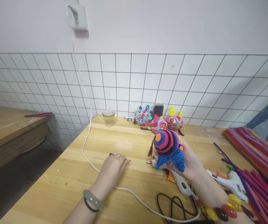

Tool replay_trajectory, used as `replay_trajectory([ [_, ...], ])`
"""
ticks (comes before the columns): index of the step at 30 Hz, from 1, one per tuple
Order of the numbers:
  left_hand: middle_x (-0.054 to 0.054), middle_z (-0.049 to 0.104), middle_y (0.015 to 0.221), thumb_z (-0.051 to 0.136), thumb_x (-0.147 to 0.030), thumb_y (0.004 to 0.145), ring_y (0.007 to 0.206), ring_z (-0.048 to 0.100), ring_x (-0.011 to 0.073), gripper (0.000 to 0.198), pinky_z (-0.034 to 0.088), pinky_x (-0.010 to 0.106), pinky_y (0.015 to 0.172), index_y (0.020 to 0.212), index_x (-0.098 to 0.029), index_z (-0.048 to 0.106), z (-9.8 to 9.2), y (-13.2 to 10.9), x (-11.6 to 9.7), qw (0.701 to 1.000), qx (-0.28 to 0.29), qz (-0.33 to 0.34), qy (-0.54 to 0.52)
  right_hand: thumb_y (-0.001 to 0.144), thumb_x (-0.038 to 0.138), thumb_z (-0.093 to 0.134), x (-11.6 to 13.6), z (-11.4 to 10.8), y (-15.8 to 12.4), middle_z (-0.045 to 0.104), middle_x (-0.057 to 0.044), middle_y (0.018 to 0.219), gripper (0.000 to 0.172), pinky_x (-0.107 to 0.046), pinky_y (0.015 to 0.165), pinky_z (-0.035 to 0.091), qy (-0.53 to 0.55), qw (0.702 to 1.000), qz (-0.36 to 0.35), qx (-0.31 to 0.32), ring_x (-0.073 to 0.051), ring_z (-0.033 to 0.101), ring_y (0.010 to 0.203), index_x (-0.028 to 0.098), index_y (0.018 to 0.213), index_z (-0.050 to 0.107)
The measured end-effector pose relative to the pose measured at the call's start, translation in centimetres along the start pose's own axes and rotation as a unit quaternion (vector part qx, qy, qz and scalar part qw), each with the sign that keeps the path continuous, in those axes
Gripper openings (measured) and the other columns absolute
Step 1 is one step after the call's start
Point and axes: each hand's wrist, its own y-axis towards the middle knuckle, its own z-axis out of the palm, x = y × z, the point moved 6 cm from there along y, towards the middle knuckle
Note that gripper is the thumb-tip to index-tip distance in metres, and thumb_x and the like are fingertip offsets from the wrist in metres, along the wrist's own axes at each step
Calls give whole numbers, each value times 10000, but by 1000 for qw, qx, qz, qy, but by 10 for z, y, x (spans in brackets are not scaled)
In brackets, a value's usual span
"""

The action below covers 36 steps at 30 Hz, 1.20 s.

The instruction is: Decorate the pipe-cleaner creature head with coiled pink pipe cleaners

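Note:
My right hand (191, 163) holds up a stuffed fish-shaped ornament (167, 143) above the table, palm beneath it. The ornament is wrapped in pink, black and blue fuzzy stripes, with orange spots, a blue tail and a dark tassel on its left. Over the bare wood to its left, my left hand (115, 168) is closed, back upward; its fingertips are mostly hidden. Under the ornament lies a glue gun (182, 185) with a white body and an orange trigger, partly covered by my right hand. A second white glue gun (233, 185) rests to the right of my right forearm.
Three similar ornaments, including a light blue one (143, 116), sit against the tiled wall. A lidded glass (109, 118) stands left of them. Bundles of fuzzy pipe cleaners (252, 155) cover the right side. A white cord (138, 200) and black cable (171, 196) cross the wooden table.

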Motion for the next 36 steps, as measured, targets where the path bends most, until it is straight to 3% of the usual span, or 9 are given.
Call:
replay_trajectory([
  [2, 57, 631, 546, 423, -291, 916, 547, 585, 203, 401, 424, 326, 584, 596, -161, 627, -3, 0, 5, 1000, -15, -23, -2, 866, 341, 447, -1, 1, 0, 740, -38, 766, 263, -377, 768, 524, 5, 1000, -2, -7, -213, 682, 722, 206, 826, 669],
  [5, 57, 676, 671, 419, -208, 907, 619, 610, 192, 243, 452, 315, 626, 942, -145, 651, -8, -2, 4, 998, -46, -29, -23, 866, 370, 420, -10, 0, -2, 736, -44, 705, 331, -394, 755, 524, 18, 999, 20, -37, -228, 685, 725, 214, 705, 663],
  [7, 88, 686, 866, 434, -116, 870, 796, 618, 200, 321, 466, 322, 713, 1177, -135, 526, -15, -3, -6, 995, -82, 24, -59, 863, 405, 402, -18, -1, -3, 727, -53, 663, 379, -410, 749, 521, 22, 997, 49, -54, -236, 684, 708, 213, 665, 661],
  [8, 105, 671, 939, 442, -86, 852, 876, 600, 208, 354, 462, 335, 756, 1199, -133, 494, -19, -5, -14, 989, -103, 69, -82, 860, 421, 397, -22, -2, -4, 722, -57, 642, 393, -418, 745, 519, 20, 996, 61, -62, -239, 682, 694, 210, 663, 664],
  [10, 93, 655, 911, 469, -94, 852, 881, 572, 206, 230, 450, 350, 773, 1059, -156, 545, -26, -9, -28, 975, -140, 136, -109, 857, 434, 392, -30, -3, -4, 712, -57, 608, 403, -430, 733, 517, 13, 994, 75, -75, -238, 673, 652, 206, 673, 669],
  [13, 42, 606, 723, 512, -107, 844, 705, 528, 172, 81, 430, 326, 654, 840, -174, 559, -31, -16, -41, 962, -172, 169, -126, 864, 451, 377, -45, 2, -5, 723, -66, 644, 420, -433, 710, 513, 5, 993, 92, -71, -237, 661, 627, 194, 727, 680],
  [18, 57, 609, 818, 594, -71, 792, 801, 527, 175, 189, 472, 322, 715, 948, -177, 591, -39, -31, -59, 934, -256, 224, -112, 867, 393, 393, -71, 19, -8, 719, -44, 643, 382, -336, 735, 495, 37, 993, 106, -34, -210, 658, 675, 200, 644, 637],
  [27, 40, 603, 718, 517, -101, 853, 714, 528, 160, 108, 464, 295, 644, 835, -167, 600, -33, -30, -66, 941, -215, 225, -132, 834, 402, 430, -85, 25, -12, 674, -22, 582, 339, -274, 638, 474, 26, 992, 116, -29, -177, 622, 596, 170, 705, 642],
  [36, 41, 621, 678, 504, -187, 885, 667, 522, 159, 178, 417, 285, 599, 742, -160, 607, -23, -16, -51, 961, -150, 183, -143, 844, 346, 483, -45, 9, -7, 676, 10, 594, 229, -271, 541, 471, -11, 998, 20, -65, -162, 601, 523, 208, 739, 633],
])
